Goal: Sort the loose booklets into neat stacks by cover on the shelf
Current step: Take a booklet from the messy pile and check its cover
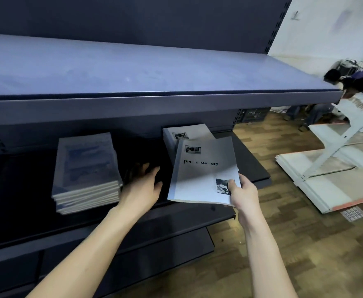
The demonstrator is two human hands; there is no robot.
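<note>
So we're partway through the sorting here, on the white covers. Our right hand [244,190] is pinching a white booklet [204,171] by its lower right corner, thumb on top of the little photo printed there, and the booklet hangs tilted in the air at the front of the dark middle shelf [251,168]. Right behind it sits the white stack [187,132] with the same small picture at the top of the cover, so it looks like a match and that's where this one belongs. Our left hand [143,183] is reaching into the shadowy gap between the two piles with its fingers relaxed and spread, holding nothing that we can see; whether it's touching anything back there is too dark to tell. The blue-cover stack [86,171] on the left is already a decent pile, though its edges are a bit fanned out. Next move, as we read it: level the booklet, slide it back over the white stack and square the edges before letting go. Holding by one corner means it could droop or land crooked.
</note>
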